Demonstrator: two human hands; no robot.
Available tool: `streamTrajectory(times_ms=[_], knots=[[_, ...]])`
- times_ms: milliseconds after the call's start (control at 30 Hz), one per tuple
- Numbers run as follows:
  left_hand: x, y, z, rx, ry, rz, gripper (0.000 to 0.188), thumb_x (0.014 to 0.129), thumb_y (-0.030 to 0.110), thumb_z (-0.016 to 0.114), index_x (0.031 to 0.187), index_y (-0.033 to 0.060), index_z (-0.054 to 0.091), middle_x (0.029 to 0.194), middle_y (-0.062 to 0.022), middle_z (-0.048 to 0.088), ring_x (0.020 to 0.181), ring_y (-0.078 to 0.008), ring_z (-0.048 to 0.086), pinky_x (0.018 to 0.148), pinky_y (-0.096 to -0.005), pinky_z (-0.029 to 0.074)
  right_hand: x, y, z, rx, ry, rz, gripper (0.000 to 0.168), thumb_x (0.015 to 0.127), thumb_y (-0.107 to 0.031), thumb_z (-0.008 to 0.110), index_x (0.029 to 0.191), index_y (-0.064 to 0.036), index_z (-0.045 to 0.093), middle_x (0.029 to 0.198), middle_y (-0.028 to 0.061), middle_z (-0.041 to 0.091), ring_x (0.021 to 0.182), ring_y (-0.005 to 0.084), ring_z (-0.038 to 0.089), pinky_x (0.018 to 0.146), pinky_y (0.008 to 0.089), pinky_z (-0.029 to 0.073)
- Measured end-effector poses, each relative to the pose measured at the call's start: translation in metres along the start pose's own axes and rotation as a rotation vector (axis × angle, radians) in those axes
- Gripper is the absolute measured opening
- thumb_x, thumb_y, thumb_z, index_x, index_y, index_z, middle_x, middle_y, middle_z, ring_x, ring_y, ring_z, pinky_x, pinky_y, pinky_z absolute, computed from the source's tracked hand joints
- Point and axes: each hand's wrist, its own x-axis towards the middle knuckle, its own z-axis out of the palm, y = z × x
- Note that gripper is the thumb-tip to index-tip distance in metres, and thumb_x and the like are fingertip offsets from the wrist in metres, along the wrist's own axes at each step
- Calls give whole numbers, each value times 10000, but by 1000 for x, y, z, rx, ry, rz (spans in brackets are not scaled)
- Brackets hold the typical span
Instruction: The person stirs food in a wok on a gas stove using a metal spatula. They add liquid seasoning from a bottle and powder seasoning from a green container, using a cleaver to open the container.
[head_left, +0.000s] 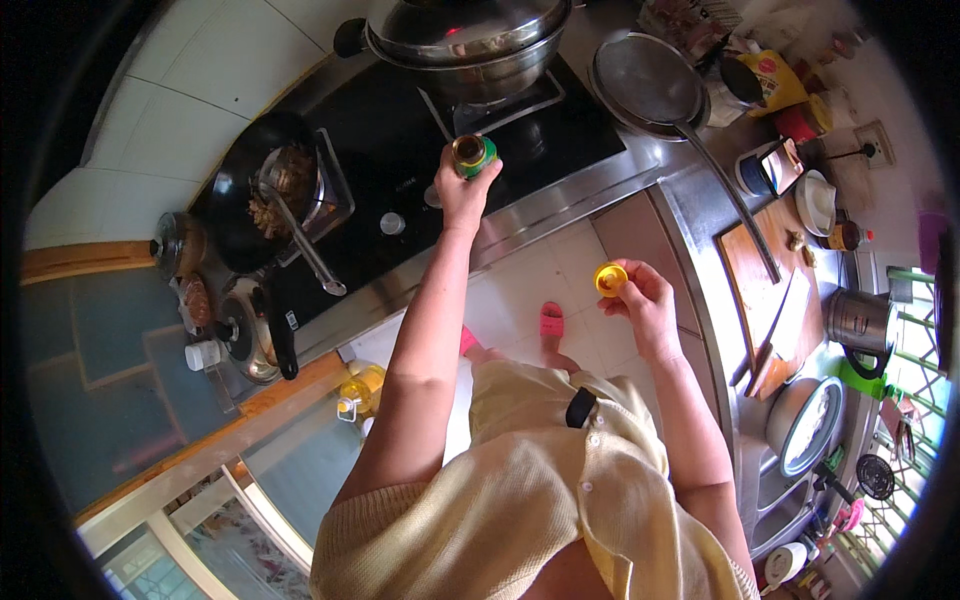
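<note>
My left hand (463, 191) grips a small jar (472, 154) with a green label, over the front part of the black gas cooktop (375, 142). The jar's mouth is uncovered and faces up towards me; its contents look dark. Between the fingertips of my right hand (645, 304) is a yellow screw lid (610, 280), its inside turned up, above the floor. To the left on the stove stands a black wok (236, 180) with browned food (281, 195) in it. A metal ladle (300, 236) rests in the wok, its handle hanging over the near rim.
A covered steel pan (465, 67) sits on the back burner. On the right counter are a strainer (649, 79), a cutting board (765, 247) with a cleaver (780, 322), and a basin (810, 427) by the sink. An oil bottle (364, 390) stands low at left.
</note>
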Motion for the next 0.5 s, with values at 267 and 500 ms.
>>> streamTrajectory(times_ms=[267, 500], knots=[[12, -30, 3, 84, 62, 49, 558, 682, 41, 810, 1172, 46, 544, 1086, -71, 633, 997, -191, 611, 910, -331, 476, 13, -7, 5, -28, -46, 5, 245, 938, -101, 543, 1154, -1, 600, 961, 93, 675, 731, 149, 677, 676, 262, 559], [-56, 18, 8, 59, 233, 91, 529, 794, -37, 683, 1273, 57, 478, 1188, -93, 550, 1124, -216, 539, 1005, -338, 405, 21, -23, 24, -23, -102, -205, 328, 973, -137, 562, 1264, 15, 549, 1045, 133, 667, 866, 203, 698, 801, 302, 571]])
